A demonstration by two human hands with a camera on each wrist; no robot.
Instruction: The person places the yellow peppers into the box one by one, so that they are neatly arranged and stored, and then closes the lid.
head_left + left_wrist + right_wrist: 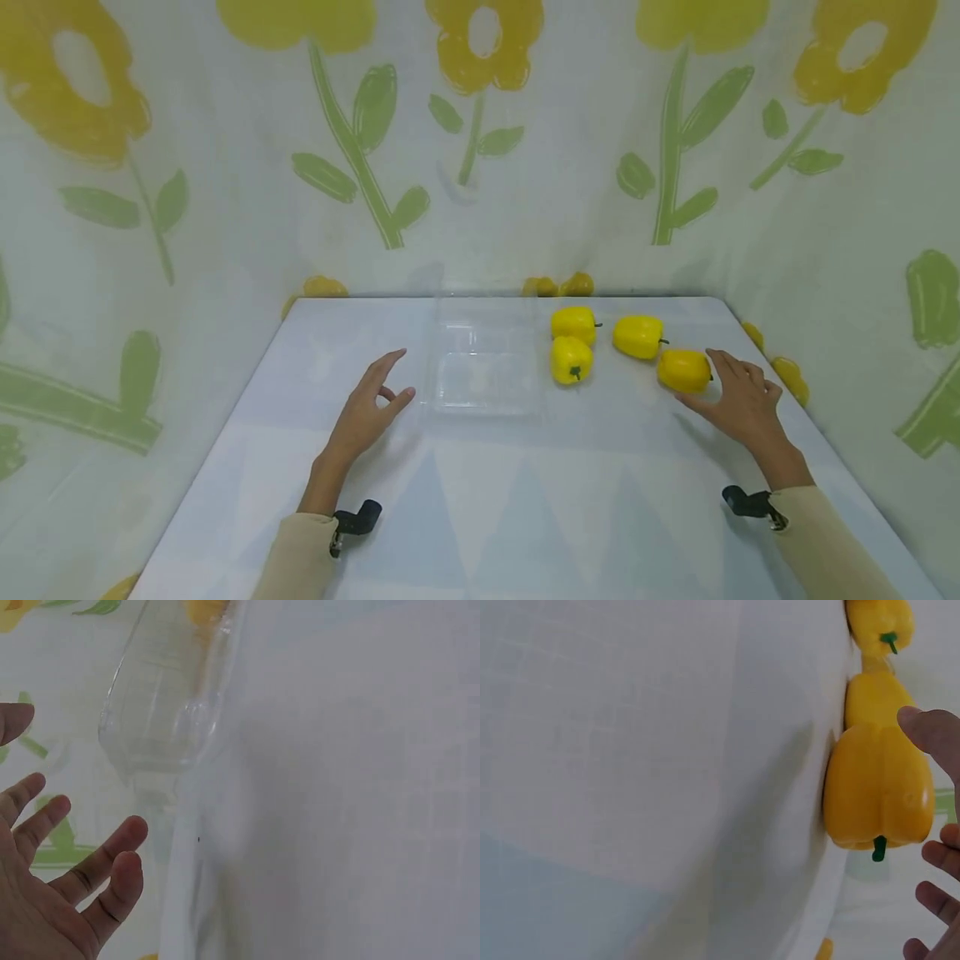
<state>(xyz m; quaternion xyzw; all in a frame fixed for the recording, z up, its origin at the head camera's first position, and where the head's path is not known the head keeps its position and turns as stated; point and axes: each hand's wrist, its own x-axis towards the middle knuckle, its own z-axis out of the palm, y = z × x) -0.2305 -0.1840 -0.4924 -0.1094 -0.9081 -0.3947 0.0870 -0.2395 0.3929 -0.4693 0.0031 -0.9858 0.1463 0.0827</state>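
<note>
Yellow rightmost pepper (683,371) lies just beside the right hand (746,403).

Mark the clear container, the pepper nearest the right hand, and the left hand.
Clear container (483,371), head view: bare middle part.
Nearest pepper (683,371), head view: its upper side.
Left hand (362,422), head view: middle of the hand.

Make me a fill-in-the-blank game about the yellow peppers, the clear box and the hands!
1. There are ____ yellow peppers on the table.
2. The stems we can see are coloured ____.
3. In the head view, the clear box is to the ____ of the peppers.
4. The left hand is nearest the box; the right hand is nearest a ____.

Missing words: four; green; left; pepper.
</note>
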